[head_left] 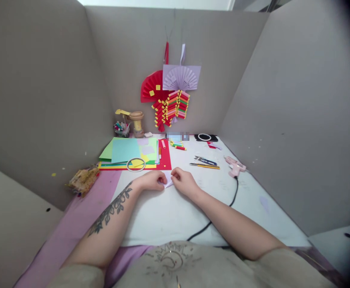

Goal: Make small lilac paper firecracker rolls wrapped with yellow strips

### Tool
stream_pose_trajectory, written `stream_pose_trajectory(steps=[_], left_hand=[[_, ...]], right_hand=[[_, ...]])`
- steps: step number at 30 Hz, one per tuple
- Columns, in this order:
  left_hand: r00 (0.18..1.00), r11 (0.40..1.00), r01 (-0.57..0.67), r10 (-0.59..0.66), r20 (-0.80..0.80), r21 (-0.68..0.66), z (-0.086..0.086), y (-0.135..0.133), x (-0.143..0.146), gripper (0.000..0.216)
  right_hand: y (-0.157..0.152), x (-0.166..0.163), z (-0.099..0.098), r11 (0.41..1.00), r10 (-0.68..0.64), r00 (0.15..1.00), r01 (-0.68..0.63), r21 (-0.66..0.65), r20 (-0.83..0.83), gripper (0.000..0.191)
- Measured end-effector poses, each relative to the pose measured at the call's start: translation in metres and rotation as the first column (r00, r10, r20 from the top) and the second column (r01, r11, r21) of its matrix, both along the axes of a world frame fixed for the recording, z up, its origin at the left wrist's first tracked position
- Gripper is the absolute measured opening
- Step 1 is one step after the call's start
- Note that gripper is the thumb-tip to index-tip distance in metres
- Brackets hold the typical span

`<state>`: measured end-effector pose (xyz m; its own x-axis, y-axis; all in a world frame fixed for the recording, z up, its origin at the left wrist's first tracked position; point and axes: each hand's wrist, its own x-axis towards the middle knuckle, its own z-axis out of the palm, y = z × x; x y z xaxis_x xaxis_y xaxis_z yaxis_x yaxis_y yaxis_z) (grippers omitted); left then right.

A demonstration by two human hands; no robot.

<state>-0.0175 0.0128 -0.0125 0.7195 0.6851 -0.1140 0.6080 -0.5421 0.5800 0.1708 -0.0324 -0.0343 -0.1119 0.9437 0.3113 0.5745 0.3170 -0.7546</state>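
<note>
At the middle of the white table, a small piece of pale lilac paper (168,181) lies between my two hands, partly hidden by the fingers. My left hand (154,180) has its fingers curled and pinched at the paper's left side. From the right, my right hand (182,181) pinches the same paper with thumb and fingers. A white ring (136,164) lies just beyond my left hand on a stack of coloured paper sheets (125,150). Beyond my right hand are snips with dark blue handles (205,161) and a yellow pen-like tool (206,166).
A pink glue gun (235,166) stands at the right, its black cord (234,194) running to the front edge. Small paper rolls (179,147) lie at the back. A red paper fan (152,86) and a lilac one (181,78) hang on the grey partition, near a lidded cup (137,124).
</note>
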Motion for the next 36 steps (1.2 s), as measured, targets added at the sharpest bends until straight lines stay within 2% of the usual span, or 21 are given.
stream_pose_trajectory(steps=[5, 9, 27, 36], left_hand=[[1.0, 1.0, -0.007, 0.007, -0.006, -0.008, 0.001, 0.0, 0.0, 0.028], [1.0, 1.0, -0.003, 0.003, -0.003, -0.01, 0.002, -0.001, 0.001, 0.028], [1.0, 0.999, -0.008, 0.009, 0.028, -0.039, -0.006, 0.003, -0.002, 0.03], [1.0, 1.0, -0.006, 0.007, 0.025, -0.022, -0.008, 0.003, -0.002, 0.029]], right_hand=[[0.004, 0.003, 0.003, 0.997, -0.037, 0.999, 0.034, -0.069, -0.04, 0.009], [0.007, 0.004, 0.0, 0.993, -0.013, 0.999, 0.009, -0.117, -0.033, 0.009], [0.012, 0.006, -0.017, 0.997, 0.022, 0.998, -0.018, -0.074, 0.061, 0.012], [0.012, 0.006, -0.017, 0.998, 0.033, 0.996, -0.028, -0.062, 0.088, 0.012]])
